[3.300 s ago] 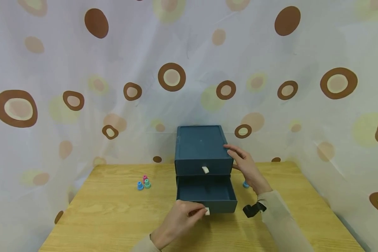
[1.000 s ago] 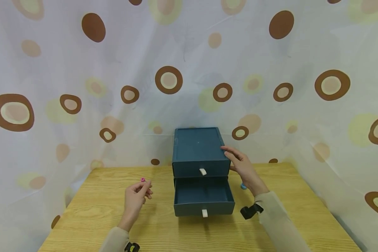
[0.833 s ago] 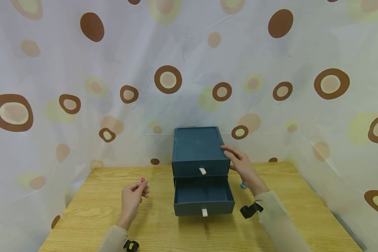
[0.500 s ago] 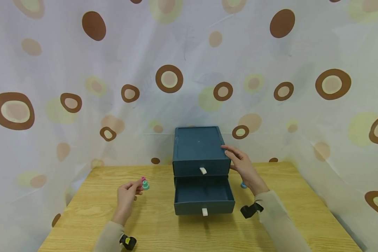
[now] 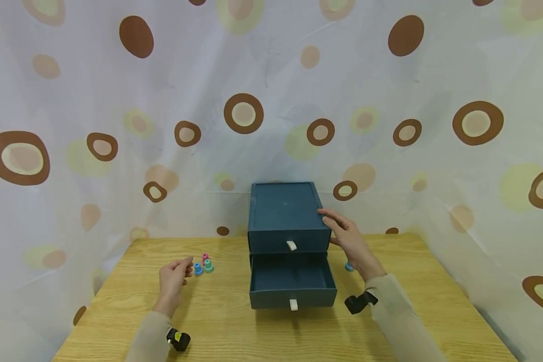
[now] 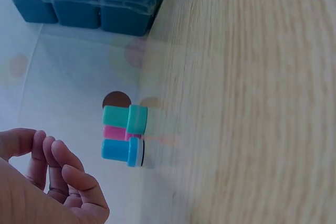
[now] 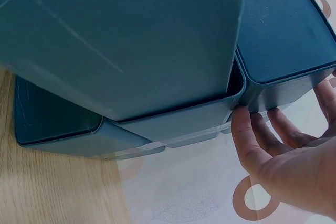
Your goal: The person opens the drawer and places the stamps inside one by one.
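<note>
My left hand (image 5: 174, 281) hovers just left of three small stamp-like pegs with wide round bases, its fingers loosely curled around nothing. The blue peg (image 6: 118, 151) stands nearest the hand, with the green peg (image 6: 126, 119) beside it and the pink peg (image 5: 205, 257) behind. My right hand (image 5: 350, 244) rests on the right side of the dark blue drawer cabinet (image 5: 285, 206), fingertips at its top edge and side. In the right wrist view the middle drawer (image 7: 131, 45) juts out between the upper and lower ones. Its inside looks bare in the head view.
A white pull tab (image 5: 293, 304) sits on the drawn-out drawer's front, and another tab (image 5: 291, 245) on the top drawer. Another blue peg (image 5: 349, 266) stands right of the cabinet, partly behind my right wrist. A patterned curtain (image 5: 271, 100) backs the wooden table (image 5: 235, 332).
My left hand left the lower drawer's pull tab, reached over to the pegs, then drifted further left, uncovering the green and blue ones. My right hand stays on the cabinet.
</note>
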Demonstrator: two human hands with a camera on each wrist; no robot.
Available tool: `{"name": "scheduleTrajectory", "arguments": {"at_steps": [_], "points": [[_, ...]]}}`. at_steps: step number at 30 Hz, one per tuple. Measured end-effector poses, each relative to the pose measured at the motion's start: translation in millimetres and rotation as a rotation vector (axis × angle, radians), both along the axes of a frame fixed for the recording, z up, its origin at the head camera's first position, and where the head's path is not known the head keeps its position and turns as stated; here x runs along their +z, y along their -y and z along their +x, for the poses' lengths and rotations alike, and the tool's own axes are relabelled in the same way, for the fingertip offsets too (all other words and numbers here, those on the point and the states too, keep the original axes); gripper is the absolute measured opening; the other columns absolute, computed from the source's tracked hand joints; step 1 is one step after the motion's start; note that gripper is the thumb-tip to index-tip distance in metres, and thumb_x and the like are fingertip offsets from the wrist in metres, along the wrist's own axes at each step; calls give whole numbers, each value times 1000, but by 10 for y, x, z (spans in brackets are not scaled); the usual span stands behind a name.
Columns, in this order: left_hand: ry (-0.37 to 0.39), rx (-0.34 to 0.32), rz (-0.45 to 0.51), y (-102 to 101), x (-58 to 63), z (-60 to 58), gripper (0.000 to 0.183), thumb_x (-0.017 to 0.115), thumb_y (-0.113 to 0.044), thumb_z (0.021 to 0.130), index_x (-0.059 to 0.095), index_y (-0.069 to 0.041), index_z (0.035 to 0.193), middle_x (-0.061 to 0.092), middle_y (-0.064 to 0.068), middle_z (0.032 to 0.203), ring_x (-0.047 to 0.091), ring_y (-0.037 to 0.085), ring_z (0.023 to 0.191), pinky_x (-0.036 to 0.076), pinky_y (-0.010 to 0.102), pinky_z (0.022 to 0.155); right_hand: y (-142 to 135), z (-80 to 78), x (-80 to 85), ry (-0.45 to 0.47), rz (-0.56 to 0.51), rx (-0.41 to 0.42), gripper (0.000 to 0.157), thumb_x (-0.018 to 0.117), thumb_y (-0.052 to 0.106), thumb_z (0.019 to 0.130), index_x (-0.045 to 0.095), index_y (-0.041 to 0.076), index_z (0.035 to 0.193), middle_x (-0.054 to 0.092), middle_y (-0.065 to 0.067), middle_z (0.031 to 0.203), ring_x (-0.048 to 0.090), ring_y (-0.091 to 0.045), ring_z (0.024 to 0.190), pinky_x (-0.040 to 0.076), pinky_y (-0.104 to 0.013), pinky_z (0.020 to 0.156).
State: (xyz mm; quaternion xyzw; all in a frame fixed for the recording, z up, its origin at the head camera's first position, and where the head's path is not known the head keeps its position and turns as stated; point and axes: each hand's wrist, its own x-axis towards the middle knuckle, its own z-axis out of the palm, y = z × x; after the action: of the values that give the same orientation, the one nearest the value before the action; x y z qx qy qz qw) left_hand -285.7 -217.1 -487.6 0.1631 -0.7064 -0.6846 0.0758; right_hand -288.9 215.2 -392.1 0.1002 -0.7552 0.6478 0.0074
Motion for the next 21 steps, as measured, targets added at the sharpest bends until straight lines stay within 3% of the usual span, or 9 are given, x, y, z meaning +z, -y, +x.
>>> {"name": "scheduleTrajectory", "arguments": {"at_steps": [4,13,21], "points": [[5,-5,-19,31,-43,-43,32,66,-27,94,69,4,99,64,-5,71,61,10,67,43,24,56,2,4,3,1,4,1,53,47,43,103,44,15,148,27,-9,160,19,-34,149,30,-65,111],[61,-50,-44,60,-123,-96,33,68,-23,93,64,-1,117,63,-5,92,57,12,79,48,24,62,-7,7,18,0,10,-3,53,47,44,103,44,17,148,26,-8,160,19,-33,149,31,-63,111],[97,-150,-144,67,-185,-115,45,71,-12,89,56,1,129,60,17,126,57,11,89,50,29,74,-10,14,15,5,6,4,52,46,43,103,43,17,148,26,-8,161,18,-33,150,30,-63,111]]}}
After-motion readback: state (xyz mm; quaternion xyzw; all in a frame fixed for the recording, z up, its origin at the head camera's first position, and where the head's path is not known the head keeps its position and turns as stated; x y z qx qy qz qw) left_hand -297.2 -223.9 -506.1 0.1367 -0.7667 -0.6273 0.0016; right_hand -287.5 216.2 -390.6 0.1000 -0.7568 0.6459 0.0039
